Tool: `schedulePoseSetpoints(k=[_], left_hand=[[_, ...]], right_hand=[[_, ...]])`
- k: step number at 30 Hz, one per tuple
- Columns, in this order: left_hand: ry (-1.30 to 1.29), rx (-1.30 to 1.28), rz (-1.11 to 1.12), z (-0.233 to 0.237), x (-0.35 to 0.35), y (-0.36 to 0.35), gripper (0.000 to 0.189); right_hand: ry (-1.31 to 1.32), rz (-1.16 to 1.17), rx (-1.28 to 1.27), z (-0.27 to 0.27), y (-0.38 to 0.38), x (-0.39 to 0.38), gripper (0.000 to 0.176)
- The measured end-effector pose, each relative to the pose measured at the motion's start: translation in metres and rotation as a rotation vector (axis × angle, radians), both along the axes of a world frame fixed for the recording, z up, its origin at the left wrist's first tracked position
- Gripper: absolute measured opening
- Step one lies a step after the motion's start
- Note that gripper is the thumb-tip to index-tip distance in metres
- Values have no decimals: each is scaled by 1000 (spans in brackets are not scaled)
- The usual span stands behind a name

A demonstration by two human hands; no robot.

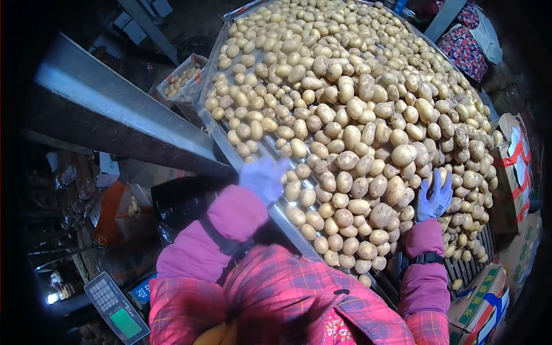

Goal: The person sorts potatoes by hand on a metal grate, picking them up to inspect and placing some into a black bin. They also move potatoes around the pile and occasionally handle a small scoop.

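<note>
1. Potatoes [356, 138] lie heaped across the table [468, 270], filling everything ahead of both hands and the stretch between them; the pile stands deepest just beyond the right fingertips
2. Right hand [435, 198], gloved, is released, fingers spread flat on potatoes at the near fringe of the heap, grasping nothing; a push here could loosen the slope above it and send potatoes rolling down toward the wrist
3. Left hand [263, 178], gloved, is at the table's side edge and blurred, so I cannot tell whether it grips anything; potatoes sit right beside it at the rim, and an outward sweep could knock some over the side
4. Bare rollers show just below the right hand, with 1 stray potato [456, 284] on them; small ones could slip off the end there and miss the cardboard box [480, 299] beside the right forearm
5. Right cuff lies close to those rollers; if they turn, the fabric could catch
</note>
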State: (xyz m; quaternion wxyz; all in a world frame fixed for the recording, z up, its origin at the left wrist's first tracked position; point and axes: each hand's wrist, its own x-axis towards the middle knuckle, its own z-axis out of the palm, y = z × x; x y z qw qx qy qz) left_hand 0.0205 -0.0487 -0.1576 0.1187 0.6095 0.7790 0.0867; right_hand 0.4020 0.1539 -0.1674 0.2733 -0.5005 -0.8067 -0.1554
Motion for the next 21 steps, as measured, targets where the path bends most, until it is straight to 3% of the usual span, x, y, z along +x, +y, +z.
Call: schedulePoseSetpoints(k=[1,2,8,11,14,15,17,18,19,21], left_hand=[[194,-119,-144,1,7,-2,37],[316,-63,-172,-2,13,-6,40],[172,-475,-114,8,3,27,39],[-27,-309,102,-2,-1,24,39],[-277,197,221,-4,-21,-15,36],[-529,210,355,21,-25,-32,43],[-439,330,395,41,-46,-79,42],[-598,342,493,40,-58,-110,41],[-445,356,478,32,-72,-142,41],[-325,158,717,27,-86,-198,41]], right_hand=[[-7,4,9,0,0,0,41],[-11,12,18,0,0,-1,41],[-16,29,25,6,-3,-4,41],[-18,23,22,6,-3,-4,41],[-34,51,79,2,-2,-2,43],[-34,51,65,3,-3,-2,43],[-22,45,47,4,-3,-4,43],[-24,49,46,3,-2,-3,43],[-27,45,49,2,-1,-3,43],[-35,31,52,1,-1,-2,43]])
